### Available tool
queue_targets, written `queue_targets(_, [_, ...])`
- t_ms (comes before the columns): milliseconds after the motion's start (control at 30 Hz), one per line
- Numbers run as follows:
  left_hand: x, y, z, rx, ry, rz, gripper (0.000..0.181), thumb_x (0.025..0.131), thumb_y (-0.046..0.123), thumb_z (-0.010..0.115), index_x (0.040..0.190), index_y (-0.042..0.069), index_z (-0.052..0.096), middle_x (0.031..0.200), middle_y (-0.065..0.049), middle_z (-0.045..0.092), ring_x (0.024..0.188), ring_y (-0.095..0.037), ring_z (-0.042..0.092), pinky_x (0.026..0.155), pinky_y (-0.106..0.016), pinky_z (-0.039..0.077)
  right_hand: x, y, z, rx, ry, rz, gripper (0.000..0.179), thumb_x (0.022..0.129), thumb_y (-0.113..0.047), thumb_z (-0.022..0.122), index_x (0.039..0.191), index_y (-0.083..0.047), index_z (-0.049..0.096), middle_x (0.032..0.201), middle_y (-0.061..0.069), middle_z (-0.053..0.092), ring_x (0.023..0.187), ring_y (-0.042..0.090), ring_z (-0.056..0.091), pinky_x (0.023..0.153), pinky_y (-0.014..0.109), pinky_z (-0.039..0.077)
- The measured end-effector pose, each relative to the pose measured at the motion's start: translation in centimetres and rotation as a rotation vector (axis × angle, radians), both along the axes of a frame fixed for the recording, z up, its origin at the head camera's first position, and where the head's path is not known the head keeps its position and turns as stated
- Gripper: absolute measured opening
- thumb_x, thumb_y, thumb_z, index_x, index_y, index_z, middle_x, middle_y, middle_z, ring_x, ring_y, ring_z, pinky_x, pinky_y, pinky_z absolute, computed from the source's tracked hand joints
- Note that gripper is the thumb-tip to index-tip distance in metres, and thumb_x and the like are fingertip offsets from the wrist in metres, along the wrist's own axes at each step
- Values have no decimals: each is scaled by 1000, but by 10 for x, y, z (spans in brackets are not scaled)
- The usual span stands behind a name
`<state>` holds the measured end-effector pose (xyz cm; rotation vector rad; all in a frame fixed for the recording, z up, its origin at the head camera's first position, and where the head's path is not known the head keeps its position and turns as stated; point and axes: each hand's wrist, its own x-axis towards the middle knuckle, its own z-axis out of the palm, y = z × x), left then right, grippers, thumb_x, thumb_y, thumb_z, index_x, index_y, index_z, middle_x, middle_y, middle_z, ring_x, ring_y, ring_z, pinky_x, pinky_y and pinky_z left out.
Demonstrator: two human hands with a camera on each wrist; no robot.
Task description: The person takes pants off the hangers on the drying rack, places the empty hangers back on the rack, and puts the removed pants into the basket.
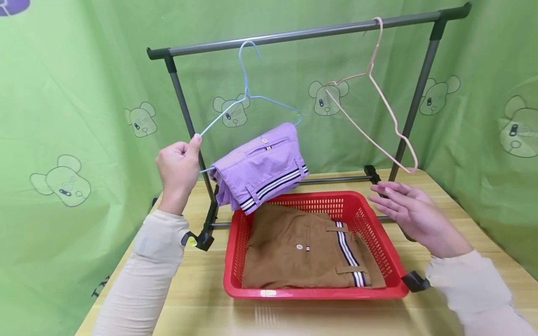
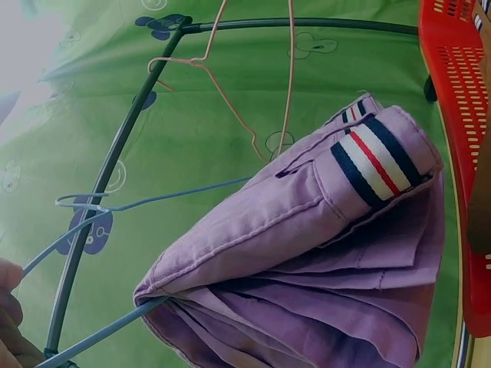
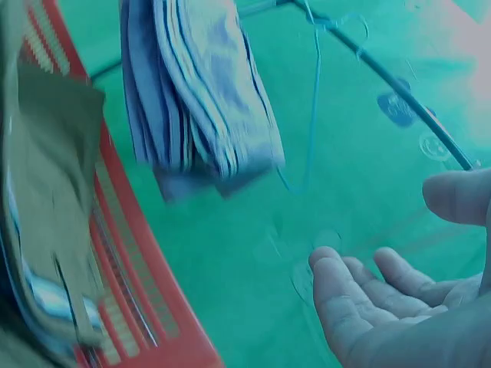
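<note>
The left hand (image 1: 178, 163) grips the blue hanger (image 1: 246, 91) at one end, purple trousers (image 1: 273, 163) folded over its bar near the red basket (image 1: 315, 293). The right hand (image 1: 414, 217), fingers loosely extended, nears nothing but the pink hanger (image 1: 371, 70). I can't read the yellow sticker (image 1: 192, 241).

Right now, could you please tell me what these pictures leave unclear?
Head view: most of the bottom bar of the blue hanger, covered by the purple garment.
Head view: most of the floor of the red basket, hidden by the brown garment.
Left wrist view: much of the left hand, cut off by the left edge.
Right wrist view: stripe details on the purple garment, blurred.
</note>
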<state>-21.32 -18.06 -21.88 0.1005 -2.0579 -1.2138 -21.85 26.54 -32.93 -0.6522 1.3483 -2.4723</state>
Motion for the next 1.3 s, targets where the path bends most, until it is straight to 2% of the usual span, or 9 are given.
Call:
queue_targets(67, [0, 1, 0, -4, -1, -1, 51, 94, 42, 61, 55, 13, 46, 47, 5, 39, 47, -12, 34, 44, -27, 28, -2, -9, 4, -12, -34, 37, 26, 103, 0, 38, 119, 0, 58, 120, 11, 64, 111, 26, 63, 92, 33, 49])
queue_targets(200, [-1, 2, -1, -9, -6, 0, 51, 95, 40, 61, 55, 12, 45, 47, 4, 39, 47, -13, 34, 45, -27, 28, -5, -27, 13, 25, -54, 47, 24, 103, -3, 41, 117, -1, 60, 118, 10, 65, 110, 25, 63, 92, 33, 49])
queue_targets(500, [-3, 6, -1, -20, 10, 14, 50, 95, 38, 61, 55, 13, 45, 49, 2, 40, 49, -15, 35, 46, -27, 27, -16, -60, 28, 175, -121, -10, 16, 101, -11, 51, 106, -8, 65, 110, 5, 67, 103, 19, 66, 91, 29, 50])
queue_targets(700, [-3, 11, -2, -8, 9, 14, 49, 95, 38, 61, 55, 14, 46, 48, 3, 41, 48, -14, 35, 45, -26, 27, -24, -82, 34, 243, -181, -53, 14, 98, -14, 57, 108, -4, 60, 105, 4, 66, 98, 18, 66, 91, 29, 50])
queue_targets(967, [-3, 16, -2, -6, 22, 1, 50, 95, 38, 61, 54, 14, 46, 47, 4, 38, 45, -12, 33, 44, -25, 26, -31, -113, 29, 359, -188, -63, 33, 102, -11, 49, 127, 7, 38, 103, 2, 62, 98, 16, 65, 86, 27, 51])
queue_targets(1167, [-2, 16, -1, 13, 23, 4, 48, 95, 37, 62, 55, 14, 47, 48, 3, 39, 46, -11, 33, 43, -24, 26, -36, -135, 19, 394, -260, -69, 28, 101, -9, 46, 126, 5, 41, 99, 2, 62, 91, 13, 63, 88, 28, 50])
queue_targets(1300, [-1, 16, -2, 34, 12, 1, 47, 94, 37, 62, 56, 14, 48, 49, 3, 40, 46, -11, 33, 43, -24, 26, -35, -148, 11, 414, -312, -76, 28, 100, -10, 45, 125, 3, 43, 111, 10, 56, 98, 16, 59, 98, 33, 45])
